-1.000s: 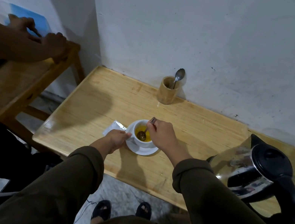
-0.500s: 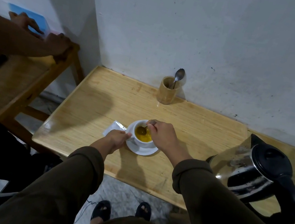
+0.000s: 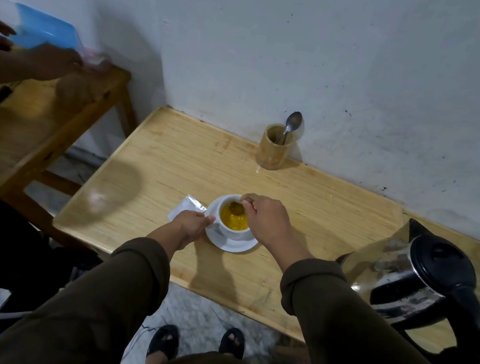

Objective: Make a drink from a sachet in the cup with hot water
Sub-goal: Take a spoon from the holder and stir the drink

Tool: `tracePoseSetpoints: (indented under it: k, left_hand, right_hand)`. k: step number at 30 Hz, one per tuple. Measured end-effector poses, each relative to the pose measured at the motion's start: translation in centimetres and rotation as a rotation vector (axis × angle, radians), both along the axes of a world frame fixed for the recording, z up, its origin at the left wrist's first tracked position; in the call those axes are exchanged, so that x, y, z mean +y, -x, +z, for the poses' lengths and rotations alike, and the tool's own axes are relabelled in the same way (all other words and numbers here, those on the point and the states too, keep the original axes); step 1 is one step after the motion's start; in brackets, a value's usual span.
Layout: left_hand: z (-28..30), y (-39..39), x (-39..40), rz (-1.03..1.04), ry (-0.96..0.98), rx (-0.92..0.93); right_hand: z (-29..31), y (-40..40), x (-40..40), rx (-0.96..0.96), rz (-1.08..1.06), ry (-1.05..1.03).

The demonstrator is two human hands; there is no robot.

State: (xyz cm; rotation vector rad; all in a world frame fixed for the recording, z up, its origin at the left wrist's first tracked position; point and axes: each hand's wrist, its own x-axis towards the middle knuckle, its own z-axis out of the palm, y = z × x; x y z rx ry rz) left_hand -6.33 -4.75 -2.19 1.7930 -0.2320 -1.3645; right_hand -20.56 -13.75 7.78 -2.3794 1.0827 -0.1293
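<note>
A white cup point(image 3: 225, 230) holding yellow-orange liquid stands on a white saucer point(image 3: 234, 244) near the front of the wooden table point(image 3: 323, 209). My left hand point(image 3: 191, 226) grips the cup's handle on its left side. My right hand point(image 3: 267, 220) is closed on a metal spoon point(image 3: 236, 206) whose bowl dips into the liquid at the far side of the cup. An empty silvery sachet point(image 3: 187, 208) lies flat on the table just left of the saucer, partly behind my left hand.
A steel kettle point(image 3: 417, 277) with black lid and handle stands at the right. A wooden holder point(image 3: 272, 150) with a second spoon point(image 3: 292, 125) sits by the wall. On a lower table point(image 3: 33, 126) at left, another person's hands point(image 3: 45, 61) hold a blue box point(image 3: 45, 30).
The spoon has moved round inside the cup, from the near side to the far side, and my right hand has shifted with it. The other person's hands have moved around the blue box.
</note>
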Motion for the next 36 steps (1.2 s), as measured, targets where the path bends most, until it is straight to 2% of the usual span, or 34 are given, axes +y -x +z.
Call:
tracePoseSetpoints:
  k: [5,13,23,29,36]
  left_hand:
    - [-0.21,-0.38,0.1,-0.026,-0.005,0.008]
    - [-0.21,-0.37,0.12,-0.03,-0.004,-0.02]
    - [-0.22,-0.52,0.14,-0.05,-0.007,-0.023]
    - [-0.03,-0.4,0.13,-0.033,-0.015,-0.04]
    - [0.4,-0.25,0.29,-0.037,-0.013,-0.025]
  right_hand:
    - [0.17,-0.26,0.44,-0.019,0.071,-0.032]
    - [-0.16,-0.18,-0.24,0.042,0.0,0.064]
    - [0.26,-0.34,0.16,0.009,0.047,-0.058]
    - [0.03,-0.21,-0.31,0.054,0.008,0.048]
    - [0.28,-0.13,0.37,-0.015,0.074,-0.056]
